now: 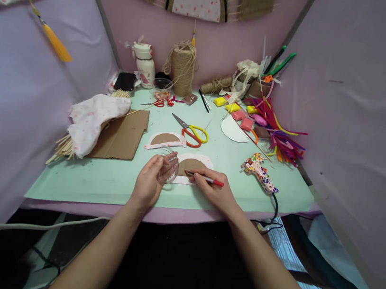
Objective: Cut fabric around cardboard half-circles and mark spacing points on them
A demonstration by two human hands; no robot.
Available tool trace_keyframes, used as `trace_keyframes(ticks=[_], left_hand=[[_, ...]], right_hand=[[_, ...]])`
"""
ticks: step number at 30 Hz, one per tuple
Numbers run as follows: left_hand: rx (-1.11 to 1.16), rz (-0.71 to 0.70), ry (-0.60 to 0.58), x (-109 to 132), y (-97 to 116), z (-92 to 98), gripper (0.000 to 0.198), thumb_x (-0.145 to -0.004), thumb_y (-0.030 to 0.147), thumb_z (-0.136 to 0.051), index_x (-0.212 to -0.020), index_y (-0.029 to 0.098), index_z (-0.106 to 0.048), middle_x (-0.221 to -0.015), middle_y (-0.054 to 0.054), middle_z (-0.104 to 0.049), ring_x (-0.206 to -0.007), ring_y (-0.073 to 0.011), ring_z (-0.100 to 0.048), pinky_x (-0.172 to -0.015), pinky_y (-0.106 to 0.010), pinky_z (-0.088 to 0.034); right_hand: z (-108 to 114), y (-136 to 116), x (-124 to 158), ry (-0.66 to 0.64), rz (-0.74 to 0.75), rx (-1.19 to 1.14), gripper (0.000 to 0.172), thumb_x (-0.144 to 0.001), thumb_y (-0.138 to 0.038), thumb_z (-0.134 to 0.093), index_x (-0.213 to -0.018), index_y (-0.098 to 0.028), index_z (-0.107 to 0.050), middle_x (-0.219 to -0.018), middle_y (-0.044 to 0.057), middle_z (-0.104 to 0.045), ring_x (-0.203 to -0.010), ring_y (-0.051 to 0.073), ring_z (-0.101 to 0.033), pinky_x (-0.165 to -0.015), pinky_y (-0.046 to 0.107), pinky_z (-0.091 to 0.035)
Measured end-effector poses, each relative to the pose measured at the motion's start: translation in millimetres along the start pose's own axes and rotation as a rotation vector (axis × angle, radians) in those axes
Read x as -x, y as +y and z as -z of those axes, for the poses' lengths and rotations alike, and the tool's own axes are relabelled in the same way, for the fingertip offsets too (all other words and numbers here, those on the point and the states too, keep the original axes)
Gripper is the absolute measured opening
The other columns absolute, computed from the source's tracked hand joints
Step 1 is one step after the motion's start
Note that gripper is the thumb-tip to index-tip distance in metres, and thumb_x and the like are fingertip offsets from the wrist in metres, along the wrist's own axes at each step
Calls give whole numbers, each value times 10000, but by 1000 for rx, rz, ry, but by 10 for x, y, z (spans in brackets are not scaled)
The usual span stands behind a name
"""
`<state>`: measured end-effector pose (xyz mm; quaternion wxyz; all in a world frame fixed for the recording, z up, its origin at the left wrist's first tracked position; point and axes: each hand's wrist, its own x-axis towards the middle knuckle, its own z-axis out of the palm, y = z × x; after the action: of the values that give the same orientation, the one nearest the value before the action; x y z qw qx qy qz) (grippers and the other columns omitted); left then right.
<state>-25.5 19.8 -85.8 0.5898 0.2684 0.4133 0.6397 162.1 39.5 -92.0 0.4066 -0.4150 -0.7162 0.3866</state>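
Note:
My left hand [149, 179] pinches a clear plastic protractor-like piece [168, 169], raised and tilted at the left end of a cardboard half circle [192, 165]. That half circle lies flat on white fabric near the table's front edge. A red pen [213, 181] is held in my right hand [215, 191], its tip over the cardboard. Just behind, a smaller cardboard half circle [166, 140] rests on white dotted fabric. Scissors with yellow and red handles [194, 134] lie open behind the two pieces.
A floral glue gun [260, 172] lies right, its black cord over the front edge. At left are a cardboard sheet [122, 137], dotted cloth [97, 116] and sticks. Twine [183, 69], a bottle [144, 65], clay packets [246, 124] and pipe cleaners [283, 140] stand or lie farther back.

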Motion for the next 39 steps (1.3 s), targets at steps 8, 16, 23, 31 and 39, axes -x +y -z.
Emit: trace_keyframes(ticks=[8, 16, 23, 31, 39], left_hand=[[13, -6, 2, -21, -26, 19, 334, -746, 438, -762, -743, 166, -569, -1176, -103, -701, -1084, -243, -671, -1039, -426, -446], [24, -19, 34, -11, -8, -7, 332, -737, 424, -766, -700, 166, -561, -1096, -103, -722, -1121, -234, -646, -1042, -414, -445], [9, -124, 57, -7, -19, -24, 345, -731, 451, -763, -707, 160, -580, -959, -83, -724, -1056, -232, -668, -973, -399, -501], [-286, -324, 159, 9, -9, 42, 299, -847, 479, -627, -808, 187, -580, -782, 5, -634, -679, -111, -620, -635, -226, -513], [-1241, -422, 107, -82, 390, 270, 332, -882, 409, -532, -1090, 204, -692, -699, -12, -667, -631, -178, -609, -647, -291, -470]], right_hand=[[68, 18, 9, -2, -37, -113, 254, -900, -364, -582, -838, -199, -764, -740, 37, -758, -714, 187, -694, -683, 292, -544], [111, 83, 38, 335, -73, -244, 324, -963, -431, -490, -1169, -222, -628, -627, -29, -652, -516, 119, -525, -531, 243, -445], [169, 146, 65, 330, -37, -75, 193, -941, -378, -543, -963, -208, -630, -756, 11, -714, -670, 149, -626, -662, 265, -494], [124, 171, 78, 257, 40, -2, 259, -988, -358, -431, -1146, -214, -577, -828, 21, -723, -716, 158, -672, -719, 286, -522], [156, 173, 92, 271, 73, 87, 266, -988, -364, -425, -1115, -203, -595, -816, 26, -686, -749, 168, -654, -740, 291, -506]])
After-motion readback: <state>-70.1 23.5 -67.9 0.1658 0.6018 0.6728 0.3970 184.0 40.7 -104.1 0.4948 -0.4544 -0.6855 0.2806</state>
